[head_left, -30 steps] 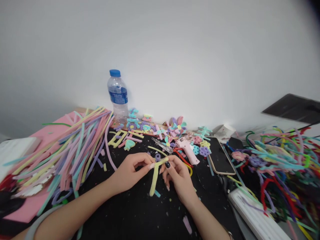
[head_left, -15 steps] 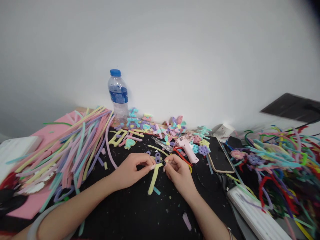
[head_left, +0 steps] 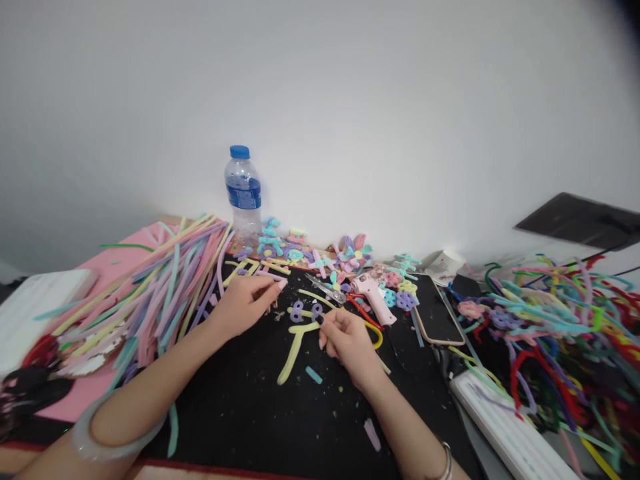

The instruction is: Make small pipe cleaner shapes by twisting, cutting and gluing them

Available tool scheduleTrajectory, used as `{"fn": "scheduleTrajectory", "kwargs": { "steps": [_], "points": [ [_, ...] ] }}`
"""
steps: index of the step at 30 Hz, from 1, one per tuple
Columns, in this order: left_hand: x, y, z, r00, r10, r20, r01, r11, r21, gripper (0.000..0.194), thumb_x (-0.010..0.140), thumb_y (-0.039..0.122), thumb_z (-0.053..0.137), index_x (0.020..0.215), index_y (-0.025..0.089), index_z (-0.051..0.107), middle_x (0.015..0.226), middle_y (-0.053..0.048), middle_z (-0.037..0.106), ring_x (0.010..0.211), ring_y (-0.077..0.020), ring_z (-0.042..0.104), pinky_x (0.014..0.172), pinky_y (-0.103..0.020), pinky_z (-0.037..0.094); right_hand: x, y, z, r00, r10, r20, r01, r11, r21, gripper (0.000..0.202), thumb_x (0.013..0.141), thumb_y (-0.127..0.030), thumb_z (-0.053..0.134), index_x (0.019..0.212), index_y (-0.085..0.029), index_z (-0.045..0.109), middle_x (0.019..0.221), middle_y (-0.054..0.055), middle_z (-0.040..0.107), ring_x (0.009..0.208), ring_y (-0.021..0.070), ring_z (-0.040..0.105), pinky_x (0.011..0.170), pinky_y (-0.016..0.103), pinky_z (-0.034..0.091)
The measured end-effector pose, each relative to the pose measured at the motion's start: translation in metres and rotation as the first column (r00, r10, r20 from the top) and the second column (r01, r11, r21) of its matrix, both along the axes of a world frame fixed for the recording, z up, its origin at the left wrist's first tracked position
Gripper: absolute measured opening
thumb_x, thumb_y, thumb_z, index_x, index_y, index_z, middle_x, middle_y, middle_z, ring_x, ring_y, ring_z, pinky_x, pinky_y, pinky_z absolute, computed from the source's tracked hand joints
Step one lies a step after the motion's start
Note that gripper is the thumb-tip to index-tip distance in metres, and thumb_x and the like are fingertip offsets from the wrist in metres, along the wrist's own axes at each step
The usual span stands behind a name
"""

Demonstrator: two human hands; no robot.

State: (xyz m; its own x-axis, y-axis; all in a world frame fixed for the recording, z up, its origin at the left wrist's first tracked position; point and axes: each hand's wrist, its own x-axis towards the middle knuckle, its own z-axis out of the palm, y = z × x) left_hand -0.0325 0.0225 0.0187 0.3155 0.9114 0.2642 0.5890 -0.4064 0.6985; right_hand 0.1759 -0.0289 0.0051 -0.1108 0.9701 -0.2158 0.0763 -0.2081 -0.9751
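Left hand [head_left: 249, 305] has moved off the yellow stem [head_left: 291, 357], its grip impossible to tell; right hand [head_left: 349, 343], angled inward, pinches the stem's end.

The bench [head_left: 163, 473] is backed by a plain pale wall [head_left: 360, 133], softly lit, and is partly covered by a black mat [head_left: 240, 420]

Two hands [head_left: 245, 303] [head_left: 350, 343], one bottle [head_left: 244, 195]

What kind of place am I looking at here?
Probably a small handicraft workspace: there's a bundle of pastel fuzzy stems, what looks like a pink glue gun, and several fuzzy flowers, apparently handmade.
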Motion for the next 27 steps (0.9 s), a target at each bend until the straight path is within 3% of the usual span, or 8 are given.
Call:
{"fn": "scheduleTrajectory", "kwargs": {
  "steps": [5,8,11,13,16,22,24,27],
  "points": [
    [0.002,-0.001,-0.001,0.997,0.019,-0.073,-0.019,1.000,0.012,0.040,0.090,0.038,0.039,0.060,0.019,0.055,0.051,0.002,0.054,0.051,-0.0128,0.049,0.055,-0.025,0.035,-0.028,0.004,-0.005,0.997,0.035,0.061,-0.029,0.994,-0.106,0.010,0.079,-0.024,0.045,0.070,-0.021,0.043,0.037,-0.009,0.048,0.024,0.0055,0.031,0.031,0.016,0.020],
    [0.005,-0.003,0.001,0.991,0.019,-0.130,-0.016,0.999,0.031,0.041,0.091,0.037,0.037,0.056,0.019,0.047,0.051,0.002,0.051,0.052,-0.0132,0.046,0.056,-0.026,0.032,-0.035,0.007,-0.008,0.960,0.034,0.277,-0.046,0.998,0.036,0.014,0.080,-0.017,0.045,0.067,-0.021,0.044,0.036,-0.008,0.048,0.028,0.0077,0.038,0.037,0.018,0.030],
    [0.007,-0.003,0.001,0.983,-0.001,-0.185,0.007,0.999,0.034,0.039,0.090,0.036,0.037,0.055,0.019,0.039,0.052,0.002,0.045,0.053,-0.0132,0.043,0.055,-0.025,0.028,-0.035,0.007,-0.009,0.864,-0.018,0.503,-0.109,0.969,0.221,0.015,0.081,-0.014,0.048,0.067,-0.020,0.050,0.039,-0.006,0.050,0.037,0.0111,0.049,0.049,0.021,0.039],
    [0.007,-0.003,0.001,0.976,-0.020,-0.217,0.026,0.999,0.024,0.035,0.089,0.035,0.038,0.058,0.020,0.040,0.055,0.002,0.046,0.054,-0.0136,0.043,0.054,-0.025,0.027,-0.033,0.007,-0.007,0.802,-0.037,0.596,-0.150,0.954,0.261,0.009,0.082,-0.015,0.050,0.075,-0.020,0.054,0.042,-0.005,0.051,0.041,0.0135,0.051,0.051,0.023,0.039],
    [0.004,-0.003,0.004,0.966,-0.070,-0.250,0.064,0.997,-0.030,0.027,0.088,0.035,0.042,0.066,0.020,0.046,0.059,0.002,0.051,0.057,-0.0149,0.047,0.054,-0.024,0.027,-0.023,0.007,-0.001,0.736,-0.065,0.673,-0.188,0.937,0.295,0.008,0.085,-0.017,0.048,0.081,-0.020,0.055,0.044,-0.004,0.050,0.043,0.0148,0.051,0.050,0.024,0.036],
    [-0.006,-0.006,0.012,0.917,-0.212,-0.337,0.120,0.954,-0.274,0.034,0.080,0.046,0.051,0.057,0.020,0.051,0.053,0.001,0.054,0.049,-0.0152,0.047,0.049,-0.025,0.024,0.013,0.013,0.015,0.625,-0.243,0.742,-0.171,0.884,0.434,0.024,0.086,-0.026,0.049,0.063,-0.021,0.049,0.048,-0.003,0.050,0.045,0.0141,0.047,0.050,0.025,0.031],
    [-0.007,-0.009,0.012,0.910,-0.247,-0.333,0.129,0.932,-0.338,0.038,0.078,0.049,0.052,0.053,0.020,0.050,0.049,0.001,0.052,0.045,-0.0148,0.045,0.047,-0.026,0.023,0.020,0.014,0.016,0.627,-0.257,0.735,-0.172,0.875,0.452,0.027,0.087,-0.028,0.047,0.061,-0.021,0.049,0.047,-0.002,0.050,0.047,0.0148,0.047,0.051,0.025,0.031],
    [-0.002,-0.012,0.010,0.923,-0.237,-0.303,0.134,0.936,-0.325,0.039,0.076,0.051,0.054,0.052,0.020,0.049,0.049,0.001,0.053,0.046,-0.0146,0.045,0.046,-0.025,0.024,0.021,0.014,0.014,0.701,-0.150,0.697,-0.193,0.901,0.388,0.028,0.088,-0.026,0.045,0.061,-0.021,0.050,0.047,-0.002,0.054,0.048,0.0146,0.051,0.052,0.024,0.034]
  ]
}}
